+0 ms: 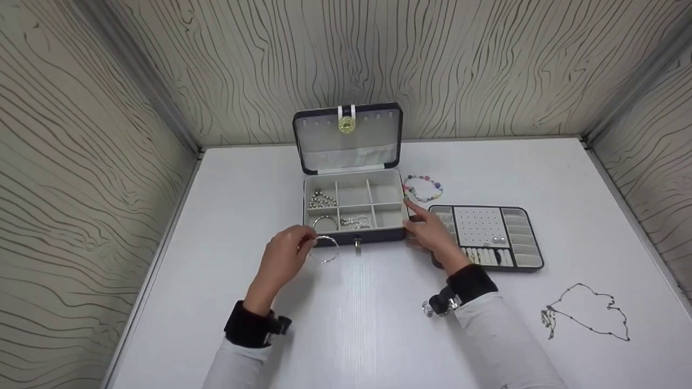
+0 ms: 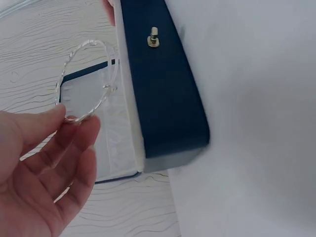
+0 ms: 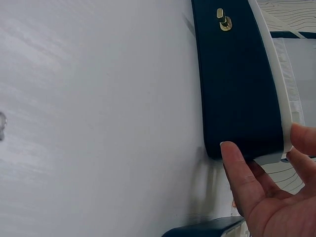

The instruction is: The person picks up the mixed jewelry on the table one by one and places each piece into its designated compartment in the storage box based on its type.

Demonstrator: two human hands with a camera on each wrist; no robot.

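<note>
"What is seen first in the head view?"

"A white table (image 1: 346,335), spread across the middle and bottom of the frame. At the centre, an open jewelry box (image 1: 378,235) is set on it, its lid raised toward the top."

"And after that?"

"Right of centre, a shallow tray (image 1: 479,222) is placed just beside the box and partly hidden by an arm. At lower right, a chain necklace (image 1: 549,317) is laid out."

"How are the hands occupied?"

"The box's right side is gripped by the right hand (image 1: 432,235), the thumb set on the rim. The left hand (image 1: 284,254) is held at the box's front left corner, left of centre."

"And the smallest things?"

"A beaded bracelet (image 1: 437,185) is seen just right of the box. A silver bangle (image 2: 63,69) is pinched by the left thumb and fingertips, between both hands but well apart from the right."
</note>
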